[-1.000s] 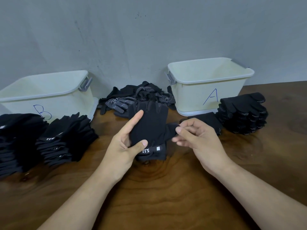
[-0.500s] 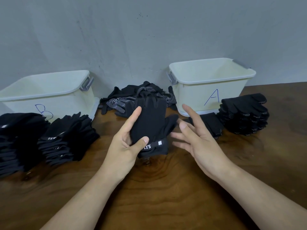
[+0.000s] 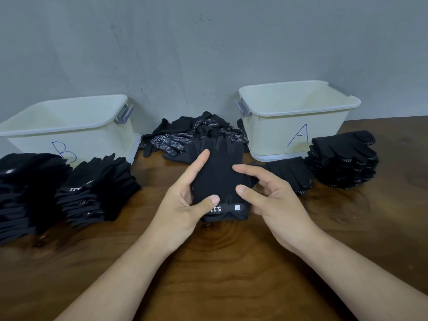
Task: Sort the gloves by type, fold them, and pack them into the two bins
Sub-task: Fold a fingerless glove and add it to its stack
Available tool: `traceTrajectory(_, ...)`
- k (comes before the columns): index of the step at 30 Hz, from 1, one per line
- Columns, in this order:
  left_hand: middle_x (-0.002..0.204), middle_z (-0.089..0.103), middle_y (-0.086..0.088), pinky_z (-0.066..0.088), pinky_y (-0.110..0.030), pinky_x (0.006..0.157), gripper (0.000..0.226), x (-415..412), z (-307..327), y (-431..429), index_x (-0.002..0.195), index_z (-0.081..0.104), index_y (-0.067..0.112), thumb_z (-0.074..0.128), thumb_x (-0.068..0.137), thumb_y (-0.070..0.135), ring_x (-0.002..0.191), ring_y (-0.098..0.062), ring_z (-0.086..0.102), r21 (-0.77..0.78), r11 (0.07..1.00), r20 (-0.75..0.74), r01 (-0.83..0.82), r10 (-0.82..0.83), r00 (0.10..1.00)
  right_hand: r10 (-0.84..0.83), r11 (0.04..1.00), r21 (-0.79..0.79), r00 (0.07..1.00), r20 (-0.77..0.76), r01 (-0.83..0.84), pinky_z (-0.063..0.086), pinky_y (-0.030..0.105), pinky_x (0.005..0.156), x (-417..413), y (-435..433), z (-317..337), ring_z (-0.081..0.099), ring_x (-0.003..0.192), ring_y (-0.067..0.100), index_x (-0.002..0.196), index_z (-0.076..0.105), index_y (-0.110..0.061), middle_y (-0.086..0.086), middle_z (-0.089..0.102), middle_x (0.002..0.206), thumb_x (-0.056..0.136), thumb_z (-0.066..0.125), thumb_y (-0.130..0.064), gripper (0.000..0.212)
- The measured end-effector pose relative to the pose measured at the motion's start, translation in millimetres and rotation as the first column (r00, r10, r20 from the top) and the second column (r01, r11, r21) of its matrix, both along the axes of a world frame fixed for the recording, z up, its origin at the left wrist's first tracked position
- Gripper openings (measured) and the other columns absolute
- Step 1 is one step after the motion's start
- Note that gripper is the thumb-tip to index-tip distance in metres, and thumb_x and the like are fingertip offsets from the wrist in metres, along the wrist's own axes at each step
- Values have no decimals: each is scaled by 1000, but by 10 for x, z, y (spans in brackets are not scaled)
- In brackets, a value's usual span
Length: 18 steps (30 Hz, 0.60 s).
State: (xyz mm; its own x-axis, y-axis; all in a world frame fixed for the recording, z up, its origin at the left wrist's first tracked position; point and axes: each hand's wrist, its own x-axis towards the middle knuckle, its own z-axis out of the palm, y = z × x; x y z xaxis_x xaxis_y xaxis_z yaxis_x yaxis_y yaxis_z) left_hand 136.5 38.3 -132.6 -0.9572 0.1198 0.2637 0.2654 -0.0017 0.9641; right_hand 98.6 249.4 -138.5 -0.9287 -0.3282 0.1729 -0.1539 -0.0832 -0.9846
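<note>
Head: glove [image 3: 217, 179] fingers point away.

Surface: dark brown wooden table [image 3: 231, 288] with a glossy finish, filling the lower half of the view. Its grain runs in long wavy bands. A concentric ring-shaped knot figure [image 3: 222, 238] sits around the table's middle. Soft pale reflections lie on the table's left and right portions.

Backdrop: flat blue-grey painted wall [image 3: 208, 61], rising directly from the table's far edge; the junction shows at the table's far right. Wall finish is matt, uneven and faintly mottled. A cluster of small dark specks [image 3: 202, 19] sits high above the table's centre, with fainter scuffs above the table's left half.
</note>
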Motion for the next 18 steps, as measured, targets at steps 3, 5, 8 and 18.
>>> traceTrajectory(3,161,49,12,41,-24,117,84,-12,7,-15,163,33,27,66,95,-11,150,-9,43,-20,1000,18,-3,3,1000,49,999,-5,998,34,-49,57,62,101,-39,33,-12,54,114,66,141,64,-48,8,74,128,99,74,-15,55)
traceTrajectory(5,160,50,14,41,-25,118,85,4,32,-28,163,33,28,67,95,-12,149,-8,44,-31,999,42,-17,18,999,44,999,7,998,34,-44,59,59,98,-32,23,15,57,108,66,143,62,-49,4,76,124,99,74,-14,58)
traceTrajectory(8,155,54,21,44,-20,113,86,32,127,-63,163,33,29,69,95,-11,146,-4,48,-75,996,49,-53,57,997,15,999,32,1000,26,-16,60,54,100,-17,-18,95,71,100,50,143,62,-50,0,79,118,99,74,-12,59)
traceTrajectory(18,142,60,32,49,-16,104,91,339,454,-729,164,34,29,77,90,-4,137,3,55,-97,958,77,-268,276,958,117,991,60,989,88,-122,63,47,95,42,-748,459,76,108,29,143,60,-51,0,72,135,100,73,-14,58)
